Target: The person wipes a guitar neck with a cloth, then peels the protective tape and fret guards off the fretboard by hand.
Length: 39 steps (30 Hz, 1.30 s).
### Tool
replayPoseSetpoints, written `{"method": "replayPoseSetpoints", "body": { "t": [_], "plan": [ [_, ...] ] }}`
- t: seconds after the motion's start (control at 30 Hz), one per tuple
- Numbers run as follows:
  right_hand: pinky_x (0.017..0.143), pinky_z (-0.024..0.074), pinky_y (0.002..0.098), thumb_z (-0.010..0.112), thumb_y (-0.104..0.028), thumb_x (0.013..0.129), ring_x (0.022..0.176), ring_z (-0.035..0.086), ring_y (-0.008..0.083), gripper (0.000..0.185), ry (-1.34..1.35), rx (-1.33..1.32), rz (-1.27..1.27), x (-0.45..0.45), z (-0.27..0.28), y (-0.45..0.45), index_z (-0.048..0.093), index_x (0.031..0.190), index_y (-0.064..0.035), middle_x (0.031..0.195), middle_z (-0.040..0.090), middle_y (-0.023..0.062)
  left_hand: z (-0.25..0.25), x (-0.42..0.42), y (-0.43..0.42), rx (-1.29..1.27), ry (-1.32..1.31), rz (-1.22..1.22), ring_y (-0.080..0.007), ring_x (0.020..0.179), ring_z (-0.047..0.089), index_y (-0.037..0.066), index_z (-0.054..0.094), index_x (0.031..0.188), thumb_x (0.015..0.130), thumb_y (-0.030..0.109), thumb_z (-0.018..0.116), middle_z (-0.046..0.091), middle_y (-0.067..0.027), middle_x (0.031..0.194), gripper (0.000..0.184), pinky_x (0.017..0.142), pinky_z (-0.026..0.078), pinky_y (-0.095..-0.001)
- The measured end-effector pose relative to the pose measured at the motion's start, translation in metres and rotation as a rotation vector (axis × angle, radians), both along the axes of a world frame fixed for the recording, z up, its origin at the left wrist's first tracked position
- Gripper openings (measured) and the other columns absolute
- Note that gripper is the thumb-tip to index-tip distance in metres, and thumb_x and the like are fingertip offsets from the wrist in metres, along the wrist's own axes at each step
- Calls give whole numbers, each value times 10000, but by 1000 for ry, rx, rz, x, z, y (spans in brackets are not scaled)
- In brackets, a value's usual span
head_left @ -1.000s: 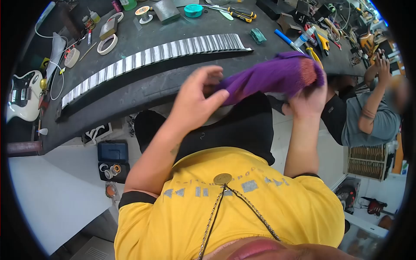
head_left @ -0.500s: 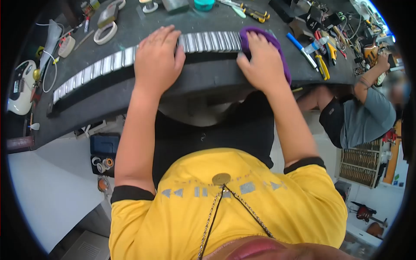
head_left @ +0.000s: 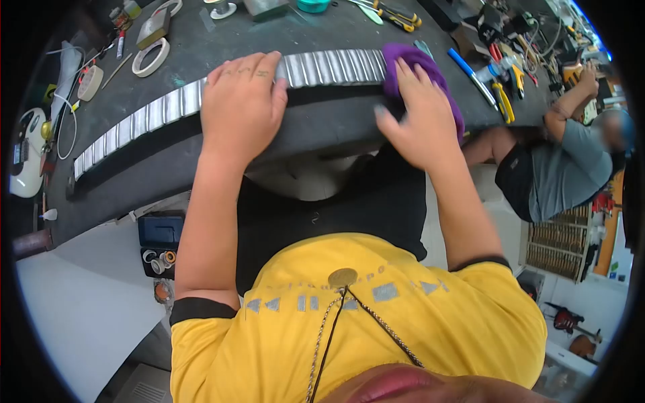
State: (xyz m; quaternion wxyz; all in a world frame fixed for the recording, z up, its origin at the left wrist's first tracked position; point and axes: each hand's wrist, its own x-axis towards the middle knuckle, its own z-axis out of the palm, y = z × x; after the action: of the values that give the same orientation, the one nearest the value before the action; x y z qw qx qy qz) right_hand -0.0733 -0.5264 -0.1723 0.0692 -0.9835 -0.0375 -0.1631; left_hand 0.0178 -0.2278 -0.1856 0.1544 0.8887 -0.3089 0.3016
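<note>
A long guitar neck lies across the bench edge, its fretboard striped with silvery strips between ridges that look like frets. Over its middle rests my left hand, fingers curled across the top and thumb at the near side, gripping it. At the right end of the visible strips, my right hand presses its fingers on a bunched purple cloth. The right thumb stands out to the left, away from the cloth. The cloth hides the neck's right end.
Tape rolls lie at the back left. To the right are a blue pen-like tool, yellow-handled pliers and cluttered tools. A co-worker sits at the far right. A white device stands at the left edge.
My right hand and the purple cloth have shifted slightly right along the neck, and the right thumb has spread further from the cloth. My left hand stays on the neck.
</note>
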Motion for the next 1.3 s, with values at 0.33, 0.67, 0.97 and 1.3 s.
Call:
{"method": "replayPoseSetpoints", "body": {
  "t": [0.33,0.67,0.97,1.3],
  "plan": [
    [1301,373,572,767,-628,958,1584,482,481,1005,-28,55,-10,9,-6,-1,520,1637,71,1667,568,269,-2,2,-2,-2,-25,14,-303,1238,729,97,737,1356,1010,225,722,791,-85,1284,369,1112,519,-477],
    [1318,332,613,748,-672,969,1598,483,437,998,-73,-18,34,32,-12,5,541,1629,47,1693,552,240,-3,3,-5,40,-4,59,-313,1227,720,111,738,1367,1021,236,688,782,-78,1280,371,1115,507,-490],
    [1335,308,600,749,-671,959,1603,477,431,1017,-73,-44,-20,53,-11,15,541,1608,84,1661,569,277,-3,3,-5,30,-5,45,-310,1238,718,107,736,1370,1021,236,706,777,-86,1282,373,1106,507,-487],
    [1332,350,561,826,-614,919,1570,510,441,1016,-159,-25,145,43,-12,17,550,1566,118,1619,581,321,-3,5,-7,51,0,76,-310,1196,724,109,734,1361,1008,233,708,774,-83,1261,376,1083,515,-485]
  ]
}}
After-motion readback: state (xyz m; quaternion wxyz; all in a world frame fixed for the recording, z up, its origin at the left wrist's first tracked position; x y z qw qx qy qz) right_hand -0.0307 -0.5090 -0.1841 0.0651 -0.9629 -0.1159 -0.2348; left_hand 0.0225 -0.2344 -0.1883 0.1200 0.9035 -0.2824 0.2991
